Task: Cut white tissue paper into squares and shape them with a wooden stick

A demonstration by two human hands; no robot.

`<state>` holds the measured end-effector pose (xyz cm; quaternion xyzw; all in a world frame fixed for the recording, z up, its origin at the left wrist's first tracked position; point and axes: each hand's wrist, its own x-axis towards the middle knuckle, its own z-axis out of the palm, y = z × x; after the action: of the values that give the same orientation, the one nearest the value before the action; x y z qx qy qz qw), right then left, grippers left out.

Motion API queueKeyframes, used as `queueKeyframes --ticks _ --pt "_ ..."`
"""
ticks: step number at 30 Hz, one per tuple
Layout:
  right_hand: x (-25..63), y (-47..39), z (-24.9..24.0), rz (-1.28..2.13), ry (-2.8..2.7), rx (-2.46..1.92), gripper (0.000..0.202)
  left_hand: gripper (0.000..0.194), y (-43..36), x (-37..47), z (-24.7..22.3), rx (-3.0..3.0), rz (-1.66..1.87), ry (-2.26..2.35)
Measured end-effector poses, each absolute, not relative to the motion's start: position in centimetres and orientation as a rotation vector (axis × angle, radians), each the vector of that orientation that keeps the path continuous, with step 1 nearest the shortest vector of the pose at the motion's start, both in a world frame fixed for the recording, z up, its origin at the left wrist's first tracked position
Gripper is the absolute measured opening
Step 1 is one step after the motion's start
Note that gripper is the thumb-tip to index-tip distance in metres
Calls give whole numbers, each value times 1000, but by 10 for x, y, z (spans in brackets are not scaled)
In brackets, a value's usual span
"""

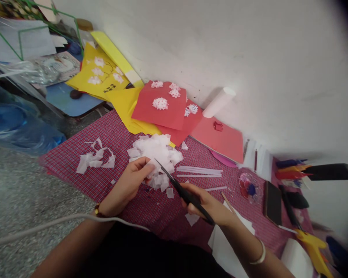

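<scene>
My left hand (132,181) is pinched, with thumb and fingertips on what looks like a small piece of white paper. Its edges blend into the pile of cut white paper pieces (153,148) just behind. In my right hand (205,204) is a pair of black scissors (187,193), gripped at the handles. The blades point up and left and end near my left thumb; they look nearly closed. A few loose white pieces lie around the pile, and a small tangle of white paper scraps (94,158) lies to its left.
Red sheets (162,117) with white paper flowers lie against the wall, beside yellow paper (123,104). White strips (199,170), a paint palette (249,187), a phone (272,202) and a yellow glue gun (311,243) lie to the right. A white cable (66,219) crosses in front of my left forearm.
</scene>
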<state>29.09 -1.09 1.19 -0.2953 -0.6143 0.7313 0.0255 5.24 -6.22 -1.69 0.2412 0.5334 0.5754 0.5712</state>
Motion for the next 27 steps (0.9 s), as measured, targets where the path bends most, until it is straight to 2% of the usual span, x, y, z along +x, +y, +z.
queueKeyframes --ticks 12,23,27 --pt "289 -14 9 2297 -1792 -1018 71 20 -62 57 -19 612 1318 1246" --pt "289 -15 6 2259 -1809 -1100 51 19 -61 54 -23 598 1341 1239" --pt "287 -16 6 2256 -1793 -1137 55 17 -62 53 -25 575 1351 1219"
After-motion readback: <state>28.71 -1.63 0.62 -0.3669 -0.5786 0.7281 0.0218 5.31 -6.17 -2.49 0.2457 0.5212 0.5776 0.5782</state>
